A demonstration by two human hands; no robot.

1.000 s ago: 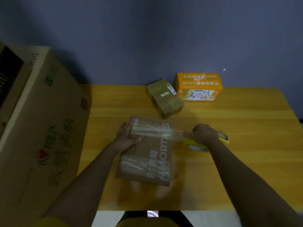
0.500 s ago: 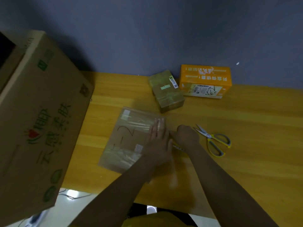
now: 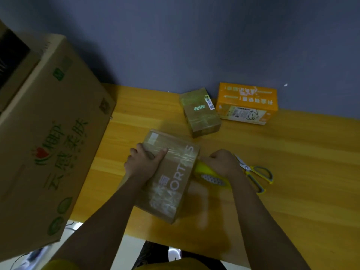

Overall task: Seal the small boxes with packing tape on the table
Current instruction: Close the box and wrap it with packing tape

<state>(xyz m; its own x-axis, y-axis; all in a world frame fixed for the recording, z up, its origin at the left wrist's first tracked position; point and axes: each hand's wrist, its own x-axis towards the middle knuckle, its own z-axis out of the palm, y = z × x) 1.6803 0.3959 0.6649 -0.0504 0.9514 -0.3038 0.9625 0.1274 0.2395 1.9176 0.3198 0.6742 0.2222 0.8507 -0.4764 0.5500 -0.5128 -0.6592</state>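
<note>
The flat brown box [image 3: 167, 178] is laid near the front edge of the wooden table [image 3: 292, 172], shiny tape already across it. Its far-left corner is gripped by the left hand [image 3: 143, 162], thumb on top. A yellow tape dispenser [image 3: 209, 173] is clutched by the right hand [image 3: 224, 162] just beside the box's right edge. Scissors [image 3: 255, 174] are lying just past that.

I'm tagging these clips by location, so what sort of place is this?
Probably a home or small-business packing spot: a wooden table against a bare wall, taped parcel boxes, scissors, and a big carton alongside.
</note>
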